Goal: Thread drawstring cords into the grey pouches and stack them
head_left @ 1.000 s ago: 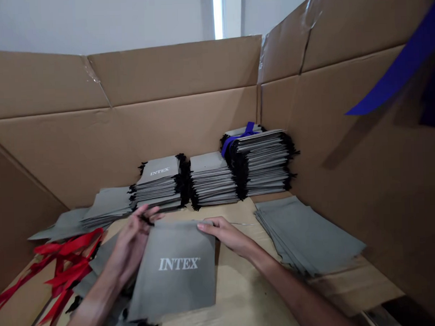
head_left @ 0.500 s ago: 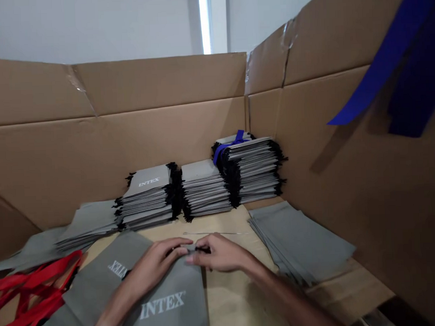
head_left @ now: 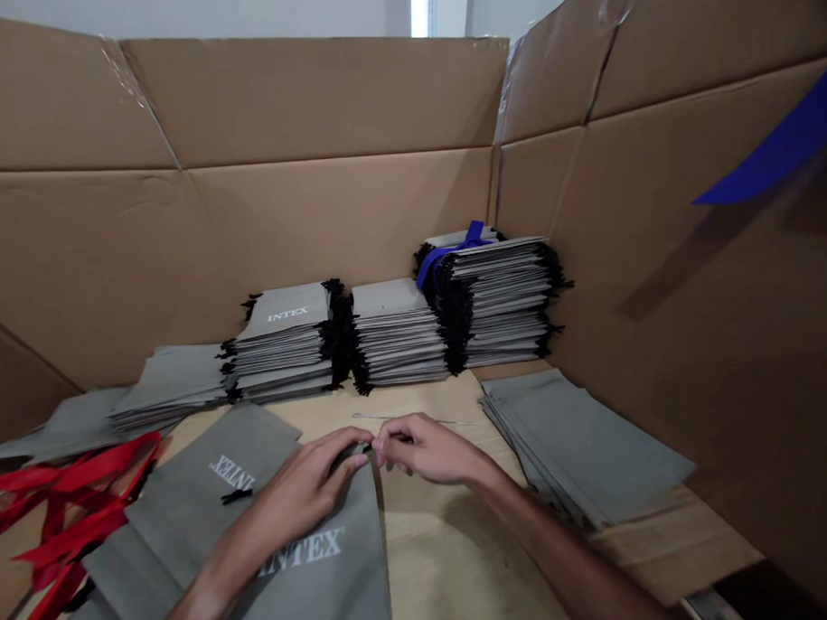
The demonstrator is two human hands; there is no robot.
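A grey INTEX bag [head_left: 342, 584] lies at the front, below my hands. My left hand [head_left: 317, 476] pinches a black cord [head_left: 368, 448] at the bag's top right corner. Its fingertips meet those of my right hand [head_left: 422, 450], which are closed on the same cord. Just behind them a thin metal needle-like rod [head_left: 377, 417] lies on the tan surface. Left of my left hand, another grey INTEX bag [head_left: 207, 444] has a small black cord piece [head_left: 236, 496] on it.
Stacks of grey bags with black cord ends [head_left: 286, 351] stand along the cardboard wall [head_left: 338, 105]. Plain grey bags [head_left: 587, 440] lie at the right, red ribbons [head_left: 86, 475] at the left. A blue strip [head_left: 774, 157] hangs at the upper right.
The view has tilted down and shifted slightly left. Both hands remain together at the bag's corner, with my right fingers curled more tightly; the black cord piece at left is now uncovered.
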